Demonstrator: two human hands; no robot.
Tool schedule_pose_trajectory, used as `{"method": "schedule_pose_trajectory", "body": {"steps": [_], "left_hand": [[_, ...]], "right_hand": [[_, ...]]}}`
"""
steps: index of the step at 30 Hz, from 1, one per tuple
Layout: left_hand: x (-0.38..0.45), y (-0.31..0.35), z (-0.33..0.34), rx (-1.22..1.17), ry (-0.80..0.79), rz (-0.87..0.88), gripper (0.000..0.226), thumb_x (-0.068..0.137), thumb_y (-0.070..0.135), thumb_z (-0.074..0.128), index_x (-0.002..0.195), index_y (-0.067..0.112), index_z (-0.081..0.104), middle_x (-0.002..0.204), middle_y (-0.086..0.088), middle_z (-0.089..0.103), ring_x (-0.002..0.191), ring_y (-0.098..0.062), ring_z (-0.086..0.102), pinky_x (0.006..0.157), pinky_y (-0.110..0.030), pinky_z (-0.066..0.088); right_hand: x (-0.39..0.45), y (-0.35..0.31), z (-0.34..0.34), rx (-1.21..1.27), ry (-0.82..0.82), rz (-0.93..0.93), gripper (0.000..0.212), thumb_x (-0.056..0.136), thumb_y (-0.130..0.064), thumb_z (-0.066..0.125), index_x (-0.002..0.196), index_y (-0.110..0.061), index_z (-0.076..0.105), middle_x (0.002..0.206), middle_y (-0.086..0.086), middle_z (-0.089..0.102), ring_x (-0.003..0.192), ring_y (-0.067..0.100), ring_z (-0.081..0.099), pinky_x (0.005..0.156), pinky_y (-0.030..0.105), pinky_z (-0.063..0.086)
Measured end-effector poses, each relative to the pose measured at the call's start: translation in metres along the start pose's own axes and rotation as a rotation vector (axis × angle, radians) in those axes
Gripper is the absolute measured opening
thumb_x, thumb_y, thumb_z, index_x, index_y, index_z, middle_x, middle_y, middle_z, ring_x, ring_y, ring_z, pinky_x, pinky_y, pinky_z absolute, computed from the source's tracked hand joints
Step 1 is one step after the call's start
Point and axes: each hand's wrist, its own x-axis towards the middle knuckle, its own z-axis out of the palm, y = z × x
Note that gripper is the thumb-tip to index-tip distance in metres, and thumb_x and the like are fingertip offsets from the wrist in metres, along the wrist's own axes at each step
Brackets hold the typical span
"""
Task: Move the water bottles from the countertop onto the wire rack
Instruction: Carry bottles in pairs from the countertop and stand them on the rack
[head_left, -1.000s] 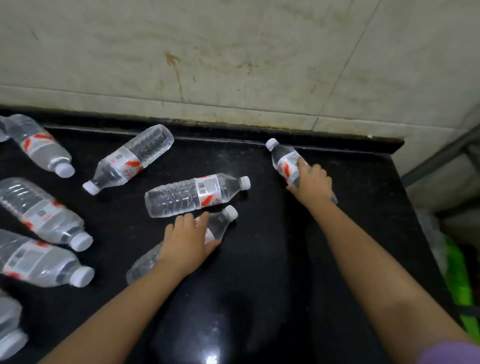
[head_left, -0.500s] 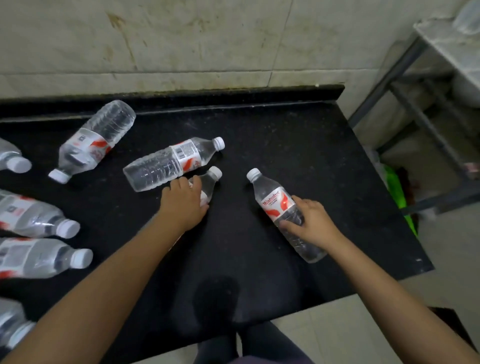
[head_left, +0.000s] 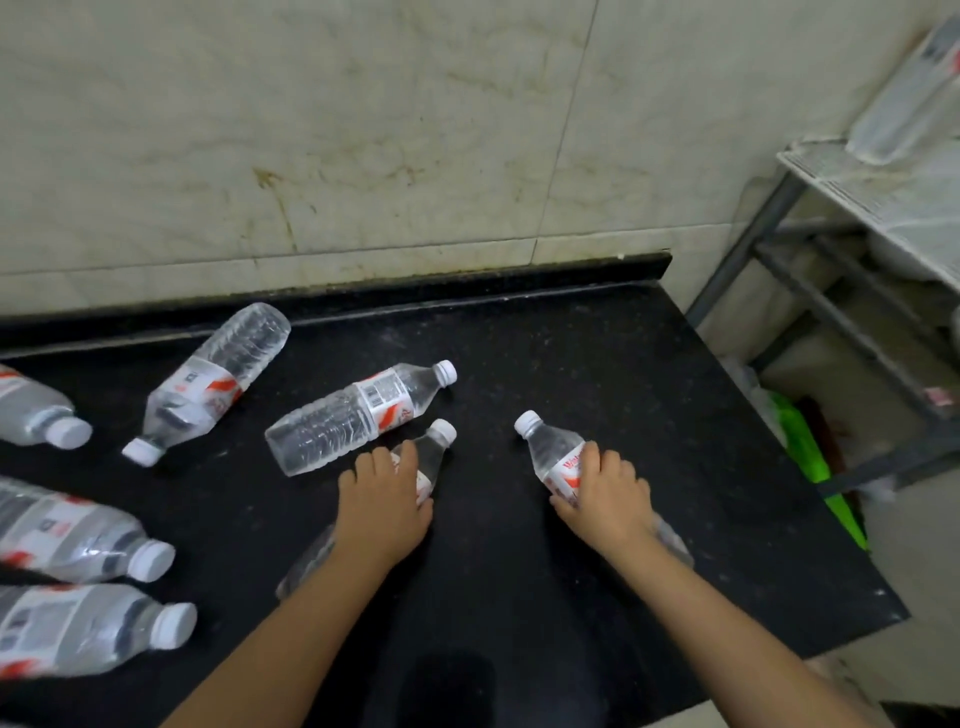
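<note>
Black stone worktop (head_left: 597, 364), two bottles under your hands, wire rack (head_left: 883, 192) beyond the right edge.

The worktop carries loose bottles lying on their sides toward its left edge and centre; the rack stands apart from its right edge, with one bottle (head_left: 904, 98) already on its top shelf. Your right hand (head_left: 605, 499) lies over a lying bottle (head_left: 558, 457) near the right-centre of the worktop, fingers curled across the label, cap pointing to the back edge. Your left hand (head_left: 387, 499) covers a second lying bottle (head_left: 434, 452), fingers draped over its body; whether the thumb wraps underneath cannot be told. Close each grip fully around the barrel, not the neck, before lifting. Lift clear of the free bottle (head_left: 358, 415) just beside the left hand, so you do not roll it.
</note>
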Motion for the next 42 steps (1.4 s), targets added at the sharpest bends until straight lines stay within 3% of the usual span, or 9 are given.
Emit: {"method": "schedule_pose_trajectory", "body": {"steps": [4, 6, 10, 13, 20, 25, 32, 35, 42], "left_hand": [[-0.002, -0.001, -0.001, -0.025, 0.013, -0.008, 0.07, 0.037, 0.041, 0.089, 0.093, 0.003, 0.069, 0.064, -0.016, 0.06, 0.055, -0.03, 0.059, 0.048, -0.034, 0.049], [-0.001, 0.004, -0.006, -0.033, -0.06, -0.031, 0.068, 0.053, 0.04, 0.085, 0.106, 0.003, 0.064, 0.078, -0.019, 0.063, 0.07, -0.034, 0.062, 0.059, -0.038, 0.051], [-0.012, 0.014, -0.008, -0.053, 0.043, 0.04, 0.08, 0.025, 0.034, 0.094, 0.09, 0.001, 0.059, 0.055, -0.015, 0.057, 0.044, -0.03, 0.055, 0.037, -0.03, 0.045], [-0.027, 0.047, -0.018, -0.131, 0.147, 0.078, 0.086, 0.035, 0.029, 0.093, 0.103, 0.0, 0.05, 0.063, -0.017, 0.06, 0.048, -0.032, 0.056, 0.038, -0.033, 0.047], [-0.04, 0.209, -0.093, -0.302, 0.434, 0.161, 0.072, 0.06, 0.026, 0.085, 0.112, -0.008, 0.049, 0.081, -0.029, 0.062, 0.065, -0.045, 0.06, 0.055, -0.046, 0.052], [-0.047, 0.345, -0.161, -0.496, 0.691, 0.25, 0.061, 0.076, 0.046, 0.042, 0.118, 0.003, 0.033, 0.088, -0.031, 0.06, 0.075, -0.045, 0.059, 0.069, -0.049, 0.051], [-0.034, 0.49, -0.239, -0.632, 0.955, 0.404, 0.06, 0.075, 0.047, 0.045, 0.118, 0.007, 0.032, 0.091, -0.032, 0.058, 0.081, -0.037, 0.055, 0.072, -0.041, 0.047], [-0.014, 0.53, -0.266, -0.714, 1.013, 0.43, 0.059, 0.074, 0.046, 0.045, 0.118, 0.01, 0.03, 0.093, -0.032, 0.056, 0.087, -0.025, 0.038, 0.076, -0.039, 0.043], [0.078, 0.588, -0.299, -0.805, 1.118, 0.413, 0.059, 0.073, 0.043, 0.045, 0.117, 0.008, 0.031, 0.092, -0.034, 0.057, 0.086, -0.027, 0.038, 0.075, -0.046, 0.047]], "right_hand": [[0.017, -0.007, -0.003, 0.004, -0.03, -0.075, 0.08, 0.084, -0.048, 0.054, 0.143, -0.013, 0.013, 0.136, 0.011, 0.039, 0.123, 0.027, 0.042, 0.099, 0.038, 0.039], [0.017, -0.004, -0.004, -0.02, -0.021, -0.13, 0.076, 0.087, -0.046, 0.051, 0.145, -0.021, 0.01, 0.135, 0.014, 0.038, 0.122, 0.029, 0.042, 0.098, 0.039, 0.039], [-0.001, 0.007, -0.005, 0.013, 0.03, -0.181, 0.07, 0.088, -0.043, 0.051, 0.144, -0.023, 0.015, 0.13, 0.013, 0.042, 0.117, 0.028, 0.044, 0.095, 0.037, 0.041], [-0.022, 0.048, -0.017, 0.162, 0.055, -0.198, 0.071, 0.088, -0.043, 0.051, 0.145, -0.022, 0.013, 0.131, 0.011, 0.04, 0.118, 0.026, 0.042, 0.096, 0.034, 0.04], [-0.071, 0.203, -0.087, 0.45, 0.315, -0.198, 0.088, 0.079, -0.06, 0.043, 0.145, -0.012, 0.011, 0.13, 0.013, 0.036, 0.122, 0.027, 0.037, 0.1, 0.031, 0.032], [-0.115, 0.334, -0.156, 0.591, 0.618, -0.193, 0.081, 0.081, -0.038, 0.063, 0.141, -0.003, 0.021, 0.132, 0.022, 0.037, 0.124, 0.034, 0.038, 0.098, 0.029, 0.031], [-0.119, 0.462, -0.236, 0.59, 0.945, -0.143, 0.088, 0.069, -0.051, 0.053, 0.137, 0.0, 0.03, 0.129, 0.025, 0.041, 0.12, 0.037, 0.041, 0.098, 0.034, 0.033], [-0.098, 0.498, -0.263, 0.598, 1.066, -0.154, 0.093, 0.065, -0.06, 0.038, 0.136, -0.002, 0.03, 0.128, 0.022, 0.043, 0.118, 0.031, 0.042, 0.088, 0.024, 0.029], [-0.009, 0.551, -0.298, 0.719, 1.132, -0.219, 0.084, 0.07, -0.054, 0.045, 0.137, -0.005, 0.029, 0.13, 0.018, 0.042, 0.12, 0.026, 0.041, 0.087, 0.022, 0.027]]}}
